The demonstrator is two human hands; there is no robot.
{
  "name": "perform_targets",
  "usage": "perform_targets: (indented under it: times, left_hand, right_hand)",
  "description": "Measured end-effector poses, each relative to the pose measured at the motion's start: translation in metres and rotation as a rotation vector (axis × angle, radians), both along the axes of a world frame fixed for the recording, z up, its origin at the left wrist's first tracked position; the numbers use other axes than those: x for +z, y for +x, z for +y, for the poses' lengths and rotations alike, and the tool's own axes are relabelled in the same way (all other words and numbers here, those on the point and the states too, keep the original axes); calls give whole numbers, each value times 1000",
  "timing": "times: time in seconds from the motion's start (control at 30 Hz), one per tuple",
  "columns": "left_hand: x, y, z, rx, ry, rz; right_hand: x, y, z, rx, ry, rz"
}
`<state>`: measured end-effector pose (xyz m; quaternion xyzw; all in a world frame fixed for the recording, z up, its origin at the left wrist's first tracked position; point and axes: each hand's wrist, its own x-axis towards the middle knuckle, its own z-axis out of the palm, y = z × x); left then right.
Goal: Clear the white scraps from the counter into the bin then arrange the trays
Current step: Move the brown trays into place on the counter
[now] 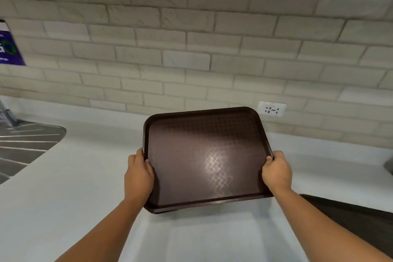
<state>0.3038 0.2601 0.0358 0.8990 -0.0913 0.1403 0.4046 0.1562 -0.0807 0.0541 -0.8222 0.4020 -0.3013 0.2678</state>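
Note:
A dark brown tray (204,155) with a textured bottom is held over the white counter (85,176), tilted with its far edge raised toward the brick wall. My left hand (138,176) grips its left rim and my right hand (276,173) grips its right rim, thumbs on top. The tray's surface is bare. A second dark tray (350,219) lies on the counter at the lower right, partly hidden behind my right forearm. No white scraps or bin show in this view.
A steel sink drainboard (27,142) sits at the left edge. A white wall socket (271,109) is just behind the tray's far right corner. A purple sign (9,47) hangs on the brick wall at left.

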Motion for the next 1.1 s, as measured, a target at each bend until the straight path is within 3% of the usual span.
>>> perform_targets:
  times: [0.47, 0.67, 1.1]
  left_hand:
    - [-10, -192, -205, -281, -12, 57]
    - [-31, -248, -269, -468, 120, 163]
    - [-58, -311, -319, -491, 372, 223]
  right_hand:
    - [-25, -273, -179, -196, -8, 75]
    - [-46, -367, -223, -279, 36, 154]
    - [-91, -449, -263, -323, 57, 385]
